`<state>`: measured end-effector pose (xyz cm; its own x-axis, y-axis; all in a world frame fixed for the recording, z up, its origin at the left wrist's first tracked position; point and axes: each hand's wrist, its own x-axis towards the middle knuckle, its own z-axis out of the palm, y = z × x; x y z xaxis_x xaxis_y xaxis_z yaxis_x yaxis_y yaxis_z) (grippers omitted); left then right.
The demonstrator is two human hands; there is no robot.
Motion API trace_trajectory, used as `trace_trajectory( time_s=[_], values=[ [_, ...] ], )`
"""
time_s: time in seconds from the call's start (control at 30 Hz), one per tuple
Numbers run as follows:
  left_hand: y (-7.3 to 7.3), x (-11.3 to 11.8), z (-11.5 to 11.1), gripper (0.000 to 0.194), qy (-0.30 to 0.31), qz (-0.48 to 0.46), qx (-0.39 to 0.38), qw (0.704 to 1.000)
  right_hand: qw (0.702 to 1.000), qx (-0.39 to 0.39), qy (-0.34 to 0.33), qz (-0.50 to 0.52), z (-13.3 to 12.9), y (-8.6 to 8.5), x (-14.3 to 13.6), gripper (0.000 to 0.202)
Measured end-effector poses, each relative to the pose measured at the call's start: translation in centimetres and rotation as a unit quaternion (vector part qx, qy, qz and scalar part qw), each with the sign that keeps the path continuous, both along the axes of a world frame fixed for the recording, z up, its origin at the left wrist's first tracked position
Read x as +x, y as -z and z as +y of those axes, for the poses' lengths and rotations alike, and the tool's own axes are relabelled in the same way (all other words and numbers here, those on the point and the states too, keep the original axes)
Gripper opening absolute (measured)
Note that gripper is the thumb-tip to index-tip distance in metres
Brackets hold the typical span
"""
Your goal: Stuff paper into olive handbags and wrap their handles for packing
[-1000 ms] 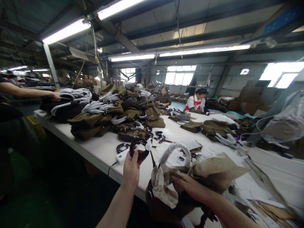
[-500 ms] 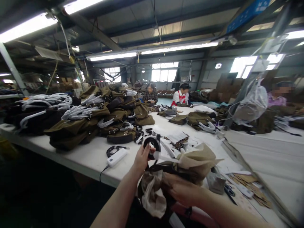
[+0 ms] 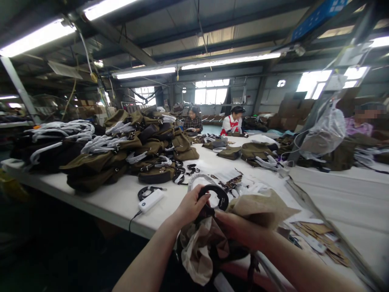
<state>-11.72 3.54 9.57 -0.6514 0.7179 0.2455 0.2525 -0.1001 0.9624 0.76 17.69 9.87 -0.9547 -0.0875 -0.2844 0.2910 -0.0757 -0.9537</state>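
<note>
My left hand (image 3: 191, 206) is closed on a black strap (image 3: 224, 198) bent into a round loop, thumb and fingers pinching its left side. Just below the loop, my right hand (image 3: 232, 224) is closed with its fingertips against the loop's lower end; what they grip is partly hidden. Both hands are over a dark bag (image 3: 234, 249) at the table's near edge. Crumpled beige paper (image 3: 197, 253) bulges from the bag in front of my wrists. A tan sheet (image 3: 261, 209), fabric or paper, spreads out behind my right forearm.
Olive bags (image 3: 152, 142) with white-wrapped handles are heaped at left on the white table (image 3: 115, 205). A white power bank (image 3: 151, 201) with a cable lies near the front edge. Cardboard pieces (image 3: 325, 239) lie at right. Co-workers (image 3: 233, 121) sit across the table.
The black strap loop has moved right and slightly down with my left hand, turning its open face toward me. My right hand has risen from the bag to the loop's lower end.
</note>
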Motion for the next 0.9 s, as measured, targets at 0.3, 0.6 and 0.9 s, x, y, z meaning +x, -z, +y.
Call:
trace_trajectory(
  time_s=[0.3, 0.6, 0.9],
  values=[
    [-1.4, 2.7, -1.9, 0.038, -0.113, 0.253, -0.053, 0.959, 0.981, 0.051, 0.185, 0.004, 2.1, 1.5, -1.7, 0.048],
    [0.6, 6.0, -4.7, 0.021, 0.046, 0.44, -0.157, 0.883, 0.987, -0.032, 0.147, 0.053, 2.4, 0.9, -2.2, 0.045],
    [2.6, 6.0, -6.0, 0.024, -0.022, 0.458, -0.114, 0.882, 0.94, 0.326, -0.096, 0.036, 4.2, 2.4, -3.4, 0.024]
  ],
)
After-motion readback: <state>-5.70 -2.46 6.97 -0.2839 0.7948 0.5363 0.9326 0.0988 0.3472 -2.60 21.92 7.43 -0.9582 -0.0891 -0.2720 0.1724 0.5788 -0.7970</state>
